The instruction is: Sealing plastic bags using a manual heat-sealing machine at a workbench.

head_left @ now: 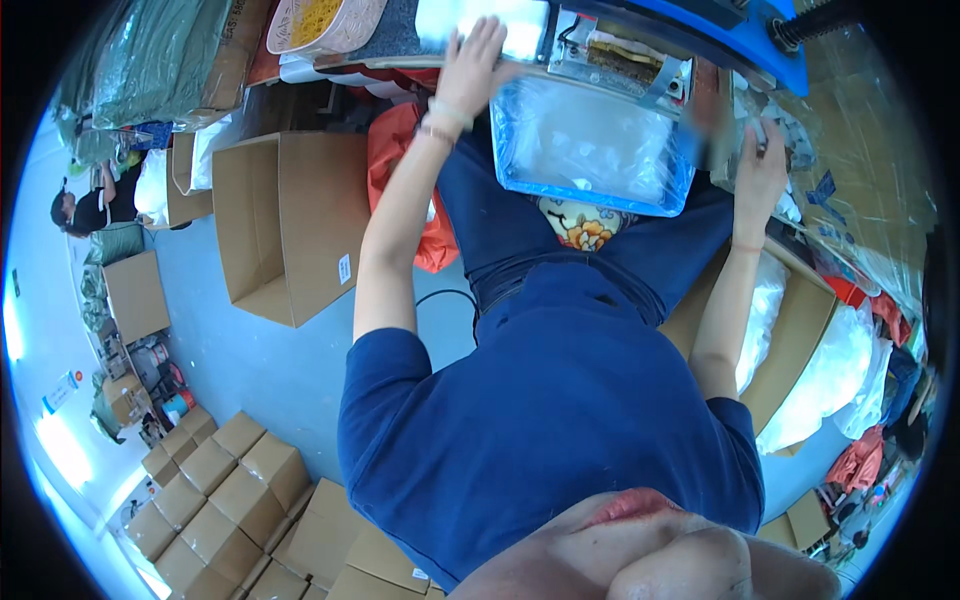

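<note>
My left hand (473,70) reaches forward with its fingers stretched out. It lies at the front edge of a bright white stack or pad (520,30) on the workbench, beside the machine's metal bed (620,60). Off to the right, my right hand (762,180) has its fingers curled in at a heap of clear plastic (795,135). Something small and pale shows at its fingertips, too unclear to name. Between my arms, a blue tray (507,178) sits over my lap, holding clear plastic film or bags.
A blue machine frame (790,60) with a dark spring stands at the front right. At the front left is a white basket (355,25) of yellow pieces. An open carton (322,215) and a red bag (390,150) flank my left side. Stacked cartons (230,490) stand behind; another person (105,200) is far left.
</note>
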Action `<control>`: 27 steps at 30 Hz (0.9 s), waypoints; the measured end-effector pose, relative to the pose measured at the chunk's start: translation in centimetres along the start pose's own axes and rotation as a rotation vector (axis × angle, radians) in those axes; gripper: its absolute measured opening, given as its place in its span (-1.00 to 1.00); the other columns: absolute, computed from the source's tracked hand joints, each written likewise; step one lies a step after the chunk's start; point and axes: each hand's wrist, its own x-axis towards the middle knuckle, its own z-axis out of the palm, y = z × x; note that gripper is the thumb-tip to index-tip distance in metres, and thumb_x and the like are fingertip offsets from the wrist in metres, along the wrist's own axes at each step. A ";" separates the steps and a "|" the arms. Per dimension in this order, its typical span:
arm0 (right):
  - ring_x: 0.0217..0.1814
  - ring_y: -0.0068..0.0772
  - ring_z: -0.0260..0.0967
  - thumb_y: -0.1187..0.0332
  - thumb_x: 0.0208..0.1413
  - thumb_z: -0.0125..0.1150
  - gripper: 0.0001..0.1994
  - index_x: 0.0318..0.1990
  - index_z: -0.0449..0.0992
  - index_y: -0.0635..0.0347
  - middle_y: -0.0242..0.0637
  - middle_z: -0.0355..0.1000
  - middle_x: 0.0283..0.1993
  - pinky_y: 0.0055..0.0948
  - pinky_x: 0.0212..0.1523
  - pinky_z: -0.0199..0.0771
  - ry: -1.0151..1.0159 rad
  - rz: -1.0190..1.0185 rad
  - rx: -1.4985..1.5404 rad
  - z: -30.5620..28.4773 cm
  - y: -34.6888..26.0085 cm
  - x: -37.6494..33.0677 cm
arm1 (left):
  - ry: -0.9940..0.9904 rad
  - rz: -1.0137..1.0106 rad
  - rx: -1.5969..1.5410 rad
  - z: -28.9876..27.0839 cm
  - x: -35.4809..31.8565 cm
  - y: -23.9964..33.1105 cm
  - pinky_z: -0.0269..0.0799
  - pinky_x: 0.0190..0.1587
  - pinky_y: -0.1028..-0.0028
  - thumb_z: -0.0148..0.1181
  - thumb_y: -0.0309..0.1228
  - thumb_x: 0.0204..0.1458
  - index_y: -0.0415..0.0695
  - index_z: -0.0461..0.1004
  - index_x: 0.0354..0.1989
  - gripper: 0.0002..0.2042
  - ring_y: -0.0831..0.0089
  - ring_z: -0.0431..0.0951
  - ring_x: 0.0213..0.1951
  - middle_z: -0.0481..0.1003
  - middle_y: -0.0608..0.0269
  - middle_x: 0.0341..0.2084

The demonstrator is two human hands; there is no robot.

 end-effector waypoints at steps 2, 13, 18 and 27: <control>-0.03 -0.23 0.47 0.32 0.23 0.16 -0.72 0.05 0.51 0.17 -0.12 0.50 0.01 -0.34 -0.06 0.44 0.071 -0.072 -0.005 -0.5 -0.4 -0.7 | 0.071 0.042 -0.136 0.0 -3.1 0.9 0.14 0.31 0.14 0.25 -0.30 0.06 -0.12 0.41 0.13 -0.56 0.24 0.34 0.25 0.45 0.17 0.11; -0.19 -0.49 0.44 0.36 0.14 0.27 -0.75 -0.02 0.57 0.15 -0.29 0.55 -0.11 -0.53 -0.09 0.42 -0.171 -0.002 0.241 -1.3 -6.5 -2.0 | 0.212 -0.199 -0.400 -3.3 -0.8 3.0 0.49 -0.11 0.49 0.26 -0.57 -0.03 -0.23 0.64 -0.27 -0.86 0.38 0.63 -0.24 0.64 0.21 -0.30; -0.19 -0.54 0.43 0.47 0.05 0.33 -0.78 -0.11 0.60 0.23 -0.29 0.54 -0.11 -0.55 -0.09 0.42 -0.382 -0.002 0.515 0.1 -11.0 -5.8 | -0.049 -0.628 -0.893 -6.6 -0.4 7.7 0.42 -0.24 0.67 0.37 -0.44 0.00 -0.25 0.65 -0.21 -0.80 0.71 0.51 -0.35 0.63 0.32 -0.41; -0.13 -0.31 0.47 0.44 0.01 0.36 -0.75 -0.11 0.60 0.22 -0.23 0.54 -0.13 -0.43 -0.11 0.45 -0.225 -0.453 0.495 -1.3 -13.3 -2.0 | -0.322 -0.573 -1.077 -8.3 0.9 11.6 0.45 -0.26 0.64 0.35 -0.42 0.02 -0.27 0.64 -0.22 -0.80 0.69 0.53 -0.35 0.64 0.26 -0.39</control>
